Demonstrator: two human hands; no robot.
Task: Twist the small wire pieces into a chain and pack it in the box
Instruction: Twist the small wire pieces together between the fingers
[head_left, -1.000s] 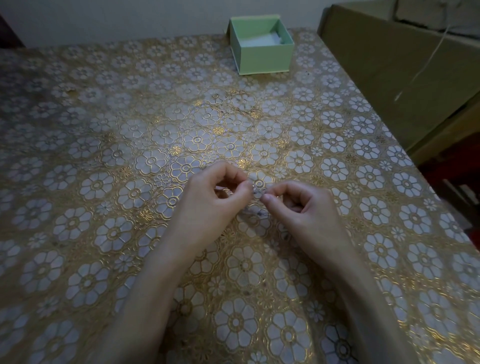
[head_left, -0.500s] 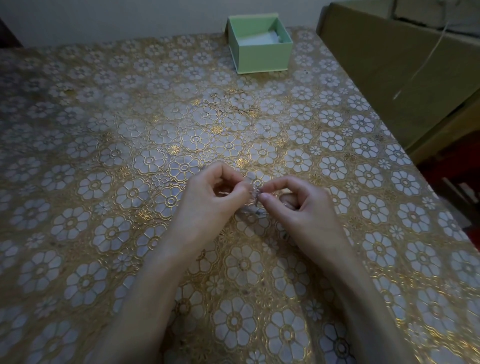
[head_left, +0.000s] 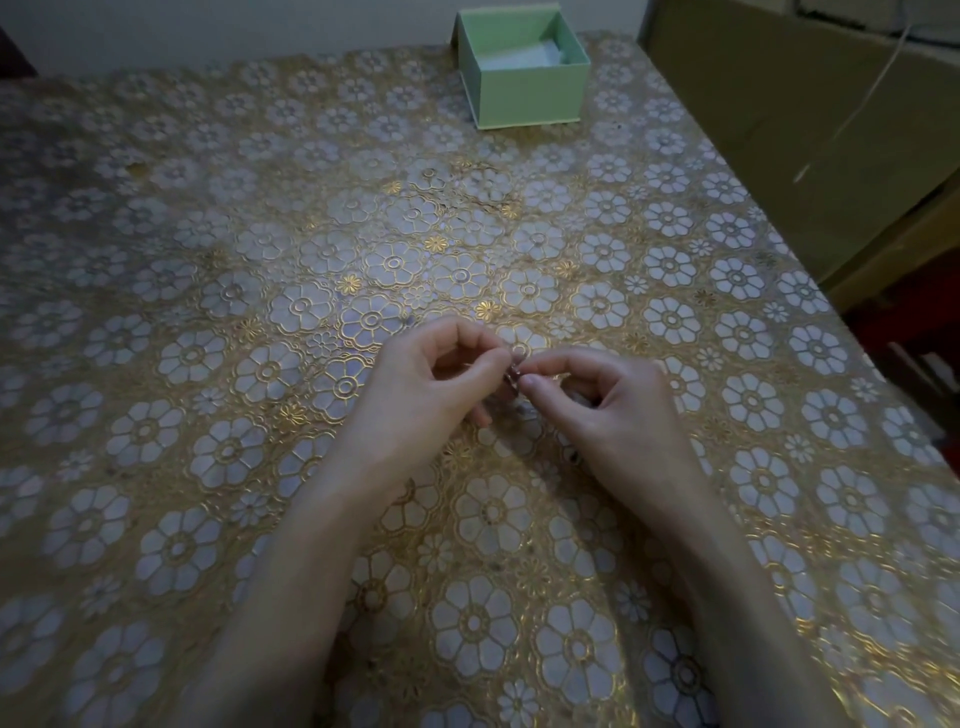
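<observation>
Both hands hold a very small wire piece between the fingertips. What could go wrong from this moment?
1. The wire piece is tiny, pinched only by the tips of the left hand and right hand; it may slip out.
2. Dropped, it could be hard to find on the patterned gold tablecloth.
3. The green box stands far off, so carrying a chain there risks dropping it.

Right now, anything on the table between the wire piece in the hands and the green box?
Nothing visible. Both hands, left hand and right hand, pinch the wire piece over the floral tablecloth. The stretch of cloth up to the open green box at the far edge shows no objects.
</observation>
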